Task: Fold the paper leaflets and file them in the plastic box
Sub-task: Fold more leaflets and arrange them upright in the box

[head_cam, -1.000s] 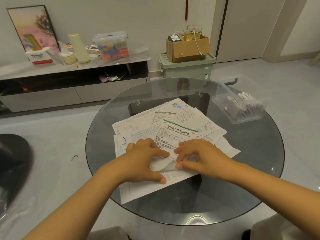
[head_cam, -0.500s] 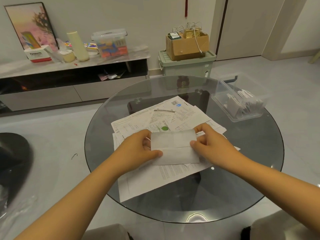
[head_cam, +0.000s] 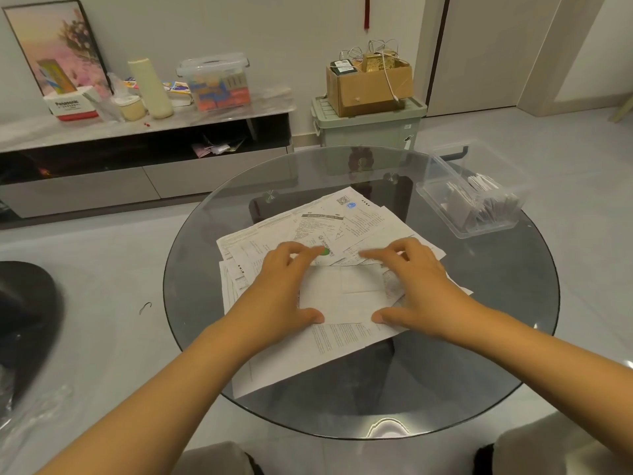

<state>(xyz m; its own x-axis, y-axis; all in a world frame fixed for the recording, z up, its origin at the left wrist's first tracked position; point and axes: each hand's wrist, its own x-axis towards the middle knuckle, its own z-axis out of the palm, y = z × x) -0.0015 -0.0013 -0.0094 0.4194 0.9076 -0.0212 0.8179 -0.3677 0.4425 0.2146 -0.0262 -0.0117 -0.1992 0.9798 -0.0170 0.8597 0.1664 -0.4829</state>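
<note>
So the folded leaflet (head_cam: 346,292) is being pressed flat on top of the loose sheet pile (head_cam: 308,234), framed by the left hand (head_cam: 277,289) and the right hand (head_cam: 416,289), thumbs on its near edge, fingers relaxed, nothing really gripped. Its long axis runs hand to hand. The plastic box (head_cam: 469,197) is found beyond the leaflet, off to the right, so it's probably reached more easily by the right hand.
</note>
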